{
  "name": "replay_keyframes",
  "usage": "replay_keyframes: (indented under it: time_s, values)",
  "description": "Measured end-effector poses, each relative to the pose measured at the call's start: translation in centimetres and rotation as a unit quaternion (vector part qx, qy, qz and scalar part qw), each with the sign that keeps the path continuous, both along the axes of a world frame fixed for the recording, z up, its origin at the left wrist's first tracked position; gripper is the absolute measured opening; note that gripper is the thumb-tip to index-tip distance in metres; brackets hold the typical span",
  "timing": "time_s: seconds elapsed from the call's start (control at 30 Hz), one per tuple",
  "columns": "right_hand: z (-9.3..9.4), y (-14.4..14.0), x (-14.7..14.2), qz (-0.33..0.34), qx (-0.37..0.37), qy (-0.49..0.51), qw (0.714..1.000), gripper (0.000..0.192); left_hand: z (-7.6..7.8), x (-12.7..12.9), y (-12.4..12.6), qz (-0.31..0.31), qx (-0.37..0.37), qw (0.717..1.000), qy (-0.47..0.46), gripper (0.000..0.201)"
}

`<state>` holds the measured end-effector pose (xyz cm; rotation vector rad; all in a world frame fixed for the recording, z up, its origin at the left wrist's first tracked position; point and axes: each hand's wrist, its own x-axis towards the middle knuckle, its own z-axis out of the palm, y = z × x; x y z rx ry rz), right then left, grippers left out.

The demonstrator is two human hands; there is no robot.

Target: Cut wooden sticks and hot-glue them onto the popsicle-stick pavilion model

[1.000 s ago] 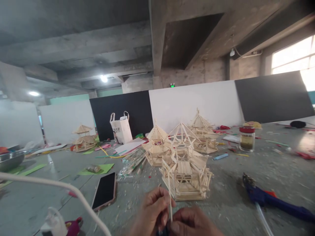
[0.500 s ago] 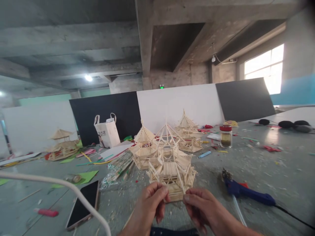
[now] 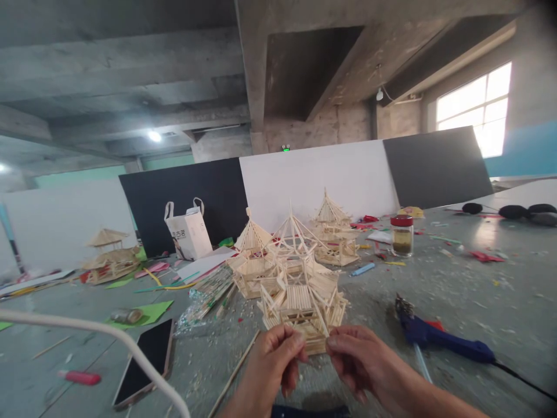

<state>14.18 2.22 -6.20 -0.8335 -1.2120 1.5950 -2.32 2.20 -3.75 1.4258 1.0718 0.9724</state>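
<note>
Right in front of me stands a small pavilion model [image 3: 299, 299] built of thin wooden sticks, its upper roof an open frame of slanting sticks. My right hand [image 3: 359, 354] is at its front right, thumb and forefinger pinched on the lower end of a wooden stick [image 3: 321, 316] that slants up against the model. My left hand [image 3: 281, 357] is closed in a pinch at the model's front left; whatever lies between those fingertips is hidden. A long thin stick [image 3: 232, 374] lies on the table beside my left wrist.
More stick pavilions [image 3: 252, 249] stand behind and far left. On the right lie a blue glue gun [image 3: 448, 339] and a red-lidded jar [image 3: 401, 238]. A phone [image 3: 145, 360], a white cable [image 3: 117, 331] and bagged sticks [image 3: 211, 296] are on the left.
My left hand has shifted slightly right, nearer my right hand. The right hand keeps its pinch at the stick's end. The camera view has tilted a little.
</note>
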Motion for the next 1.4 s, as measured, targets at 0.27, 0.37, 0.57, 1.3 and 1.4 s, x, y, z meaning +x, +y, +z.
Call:
replay_keyframes:
  time_s: [0.27, 0.37, 0.57, 1.3, 1.4]
  values:
    - [0.0, 0.0, 0.4, 0.019, -0.007, -0.002, 1.000, 0.025, -0.3, -0.3, 0.2, 0.005, 0.005, 1.000, -0.001, 0.029]
    - [0.2, 0.1, 0.4, 0.023, -0.008, -0.002, 1.000, 0.025, -0.3, -0.2, 0.4, -0.001, 0.003, 1.000, 0.001, 0.029]
    - [0.3, 0.1, 0.0, 0.017, -0.008, -0.006, 1.000, 0.022, 0.2, 0.5, 0.1, -0.004, 0.005, 1.000, -0.004, 0.026]
    - [0.5, 0.4, 0.2, 0.027, -0.041, 0.016, 0.999, 0.024, -0.2, 4.6, 1.5, 0.071, -0.140, 0.966, -0.204, 0.018]
    - [0.5, 0.3, 0.1, 0.035, -0.055, 0.018, 0.998, 0.022, -0.1, 4.8, 1.7, 0.067, -0.150, 0.961, -0.224, 0.019]
